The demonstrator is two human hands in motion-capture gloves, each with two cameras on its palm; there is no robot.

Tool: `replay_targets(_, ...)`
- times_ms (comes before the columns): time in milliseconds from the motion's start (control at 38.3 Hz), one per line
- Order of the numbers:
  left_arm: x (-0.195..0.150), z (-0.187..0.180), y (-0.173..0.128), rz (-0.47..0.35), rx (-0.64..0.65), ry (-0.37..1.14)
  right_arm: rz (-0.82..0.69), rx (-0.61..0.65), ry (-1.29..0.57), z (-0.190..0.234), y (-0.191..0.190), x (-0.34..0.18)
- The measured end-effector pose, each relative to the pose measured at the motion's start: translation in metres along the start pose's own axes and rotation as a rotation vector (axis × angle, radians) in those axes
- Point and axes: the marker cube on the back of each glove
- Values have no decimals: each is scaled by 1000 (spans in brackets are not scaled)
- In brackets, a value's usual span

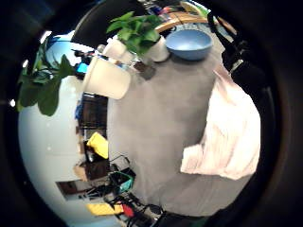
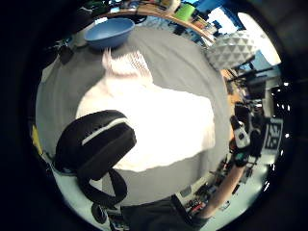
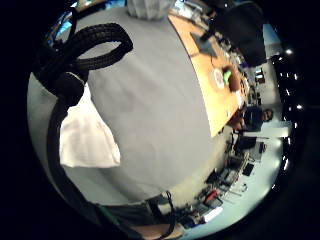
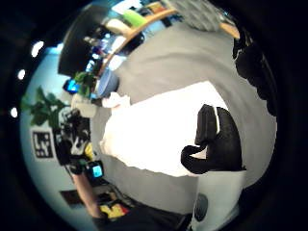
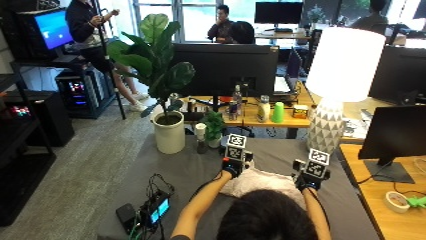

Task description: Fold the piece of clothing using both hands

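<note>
Hovering raised, left hand (image 5: 232, 166) and right hand (image 5: 308, 178) flank white garment (image 5: 256, 181).

Outside cam: above/behind person's head, facing fwd over grey table (image 5: 200, 170). Four palm cams sit close above table, looking down. Both thumb-side views share white garment (image 2: 159, 130); left pair shares blue bowl (image 1: 189, 44).

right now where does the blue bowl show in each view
Left little finger view: round blue bowl on grey tabletop, beside potted plant.
Left thumb view: bowl beyond white garment.
Right little finger view: not in it.
Right thumb view: partly visible.
Outside view: hidden.
Shared landmark: the garment.
</note>
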Motion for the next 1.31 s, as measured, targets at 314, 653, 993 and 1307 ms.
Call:
replay_targets(314, 26, 110, 56, 67, -399, 45, 239, -291, 187, 30, 96, 31)
replay_targets(653, 15, 112, 49, 48, -491, 86, 317, -210, 77, 36, 106, -2)
replay_targets(993, -12, 42, 29, -9, -365, 92, 321, -230, -187, 64, 27, 17)
replay_targets(1307, -44, -14, 30, -19, -187, 104, 220, -300, -334, -30, 25, -53)
